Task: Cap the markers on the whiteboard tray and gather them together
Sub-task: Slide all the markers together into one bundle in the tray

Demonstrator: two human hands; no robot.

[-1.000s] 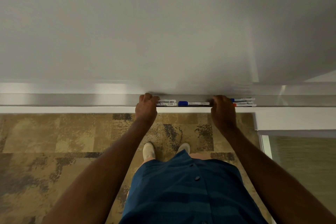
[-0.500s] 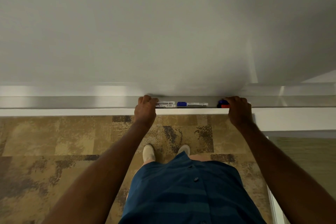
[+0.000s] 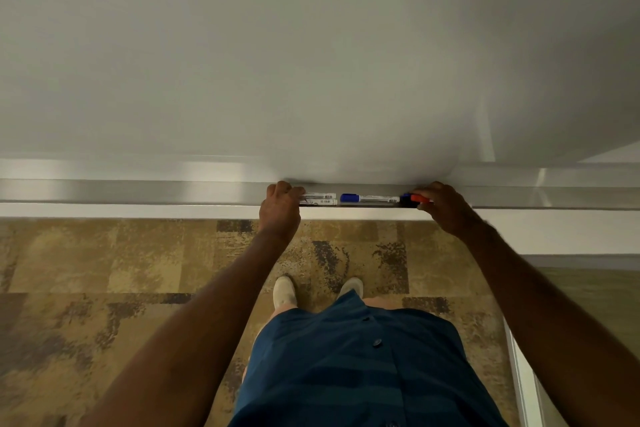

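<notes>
You are most of the way there, I think. Your left hand (image 3: 280, 208) has its fingers curled over the ends of two white markers (image 3: 320, 199) lying side by side in the whiteboard tray (image 3: 138, 191). Just right of them lies a marker with a blue cap (image 3: 369, 198). Your right hand (image 3: 445, 210) curls its fingers round a bunch of markers (image 3: 414, 199), and blue and orange-red caps poke out toward the middle. The caps you can see are on (the ends under your hands are hidden). What is left is to push the three groups together so they touch.

The tray is a long shiny metal shelf under a white board (image 3: 311, 45). Below is brown patchy carpet (image 3: 104, 270).
</notes>
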